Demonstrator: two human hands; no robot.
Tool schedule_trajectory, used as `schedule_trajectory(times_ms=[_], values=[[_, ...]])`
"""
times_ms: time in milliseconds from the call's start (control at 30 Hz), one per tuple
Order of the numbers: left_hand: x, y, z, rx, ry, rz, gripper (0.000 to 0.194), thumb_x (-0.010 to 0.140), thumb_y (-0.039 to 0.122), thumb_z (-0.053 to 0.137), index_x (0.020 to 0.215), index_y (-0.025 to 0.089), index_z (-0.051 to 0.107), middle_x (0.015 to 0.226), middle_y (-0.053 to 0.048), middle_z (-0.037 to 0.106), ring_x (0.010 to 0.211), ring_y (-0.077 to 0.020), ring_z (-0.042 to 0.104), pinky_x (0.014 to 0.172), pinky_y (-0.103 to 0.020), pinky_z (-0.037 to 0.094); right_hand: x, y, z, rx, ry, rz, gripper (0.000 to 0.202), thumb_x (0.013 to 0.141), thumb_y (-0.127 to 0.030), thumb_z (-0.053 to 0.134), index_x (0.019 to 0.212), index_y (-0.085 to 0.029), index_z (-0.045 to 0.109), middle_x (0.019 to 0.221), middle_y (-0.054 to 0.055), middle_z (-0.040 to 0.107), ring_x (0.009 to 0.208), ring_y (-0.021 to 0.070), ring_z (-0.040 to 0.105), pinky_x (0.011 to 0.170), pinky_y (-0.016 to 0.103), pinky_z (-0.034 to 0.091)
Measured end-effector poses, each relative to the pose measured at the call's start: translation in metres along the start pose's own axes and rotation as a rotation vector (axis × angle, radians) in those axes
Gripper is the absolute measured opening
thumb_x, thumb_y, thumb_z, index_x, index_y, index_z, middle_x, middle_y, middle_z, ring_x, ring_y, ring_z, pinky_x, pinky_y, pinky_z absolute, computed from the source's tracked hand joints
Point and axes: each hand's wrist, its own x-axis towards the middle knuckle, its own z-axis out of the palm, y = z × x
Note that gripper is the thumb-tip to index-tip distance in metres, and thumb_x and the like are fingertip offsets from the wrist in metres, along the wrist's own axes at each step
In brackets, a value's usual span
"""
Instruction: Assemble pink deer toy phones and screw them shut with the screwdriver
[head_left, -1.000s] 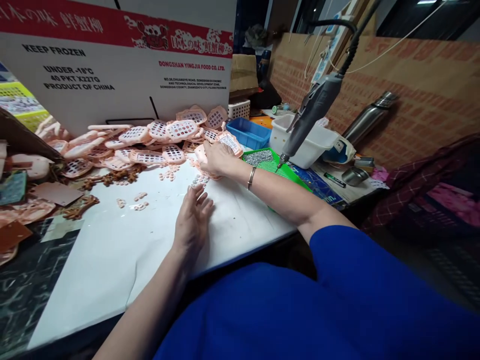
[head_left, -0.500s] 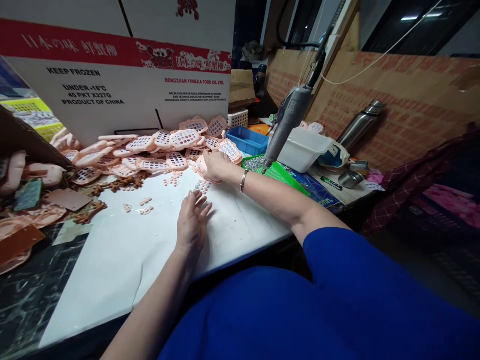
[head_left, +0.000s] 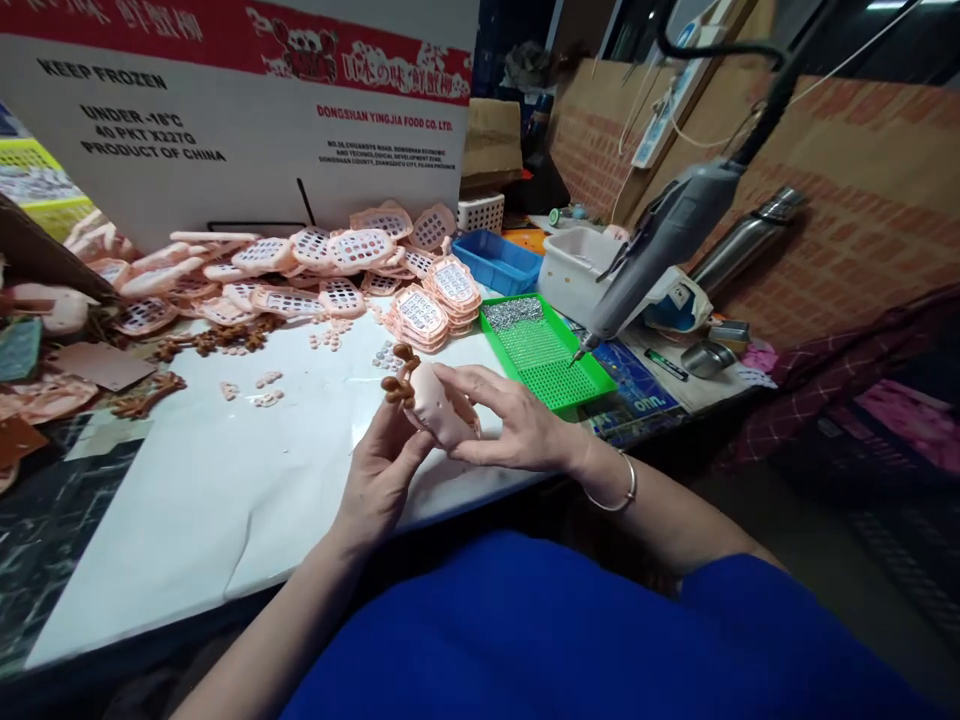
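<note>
Two bare hands share one pale pink plastic piece (head_left: 435,405), held up over the white work surface (head_left: 300,480) just to the left of the green tray (head_left: 551,378) and nearer the person than most of it. The left hand (head_left: 375,470) grips the end farther from the tray, its thumb pressed to the lower edge beside a brown knobbly part (head_left: 400,380) that sticks out there. The right hand (head_left: 517,420), on the tray's side, has a narrow hold, fingers along the top and thumb beneath; a bracelet (head_left: 630,483) circles that wrist. Inside the tray, small silvery pieces (head_left: 514,314) are heaped at the far end. A grey power driver (head_left: 667,240) slants down from the upper right, its tip appearing over the tray's right side; contact cannot be told. Close to the tray's left edge stand stacked pink pieces (head_left: 417,315) with patterned faces, and farther left lies a long pile of perforated pink pieces (head_left: 289,252). Small grey buttons (head_left: 386,356) and loose brown parts (head_left: 217,338) also lie left of it. Beyond the tray sit a blue bin (head_left: 498,264) and, to the right, a white tub (head_left: 562,275).
</note>
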Motion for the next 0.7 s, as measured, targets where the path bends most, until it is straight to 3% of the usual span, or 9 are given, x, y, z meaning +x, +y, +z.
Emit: schedule_trajectory(times_ms=[67, 167, 267, 333, 467, 567, 700], values=[[-0.009, -0.005, -0.001, 0.076, -0.014, 0.048, 0.045, 0.082, 0.05, 0.081, 0.12, 0.028, 0.073, 0.135, -0.011, 0.069, 0.137, -0.0341, 0.057, 0.116, -0.05, 0.047, -0.009, 0.001, 0.009, -0.073, 0.08, -0.07, 0.068, 0.097, -0.043, 0.063, 0.156, -0.016, 0.043, 0.139, 0.018, 0.059, 0.129, 0.0233, 0.059, 0.107, 0.041, 0.056], [-0.017, -0.013, 0.002, 0.16, 0.001, 0.128, 0.051, 0.087, 0.047, 0.077, 0.134, 0.031, 0.065, 0.144, -0.01, 0.063, 0.143, -0.0339, 0.052, 0.116, -0.048, 0.048, -0.018, -0.004, 0.027, -0.237, 0.19, -0.056, 0.063, 0.099, -0.046, 0.06, 0.154, -0.017, 0.049, 0.138, 0.018, 0.058, 0.127, 0.0248, 0.059, 0.105, 0.043, 0.058], [-0.019, -0.019, 0.005, 0.259, 0.102, 0.211, 0.056, 0.088, 0.048, 0.075, 0.138, 0.029, 0.059, 0.144, -0.012, 0.062, 0.139, -0.0341, 0.055, 0.115, -0.049, 0.048, -0.023, -0.011, 0.042, -0.388, 0.257, -0.006, 0.057, 0.1, -0.05, 0.057, 0.148, -0.018, 0.057, 0.136, 0.017, 0.06, 0.122, 0.026, 0.062, 0.101, 0.042, 0.06], [-0.018, -0.021, 0.006, 0.329, 0.152, 0.243, 0.049, 0.092, 0.048, 0.07, 0.135, 0.026, 0.059, 0.14, -0.013, 0.063, 0.138, -0.0326, 0.056, 0.117, -0.048, 0.045, -0.023, -0.013, 0.045, -0.359, 0.281, -0.008, 0.055, 0.101, -0.052, 0.056, 0.143, -0.017, 0.062, 0.129, 0.017, 0.064, 0.116, 0.0242, 0.065, 0.098, 0.039, 0.061], [-0.018, -0.023, 0.002, 0.395, 0.021, 0.311, 0.041, 0.099, 0.041, 0.061, 0.137, 0.027, 0.057, 0.136, -0.011, 0.065, 0.132, -0.0282, 0.06, 0.116, -0.045, 0.045, -0.016, -0.009, 0.033, 0.079, 0.337, 0.086, 0.058, 0.101, -0.058, 0.054, 0.135, -0.012, 0.064, 0.109, 0.013, 0.07, 0.1, 0.0178, 0.067, 0.088, 0.031, 0.06], [-0.018, -0.023, -0.002, 0.457, -0.121, 0.391, 0.041, 0.1, 0.036, 0.059, 0.14, 0.029, 0.056, 0.131, -0.009, 0.068, 0.124, -0.0249, 0.065, 0.109, -0.04, 0.05, -0.012, -0.005, 0.02, 0.384, 0.263, 0.165, 0.045, 0.098, -0.052, 0.063, 0.118, -0.012, 0.071, 0.098, 0.008, 0.071, 0.092, 0.0148, 0.066, 0.086, 0.029, 0.057], [-0.018, -0.022, -0.003, 0.509, -0.103, 0.382, 0.035, 0.099, 0.04, 0.06, 0.131, 0.025, 0.064, 0.122, -0.009, 0.071, 0.119, -0.0245, 0.067, 0.105, -0.039, 0.054, -0.008, -0.004, 0.013, 0.743, 0.199, 0.34, 0.024, 0.085, -0.034, 0.079, 0.092, -0.013, 0.071, 0.09, 0.002, 0.069, 0.082, 0.0106, 0.063, 0.081, 0.024, 0.053]])
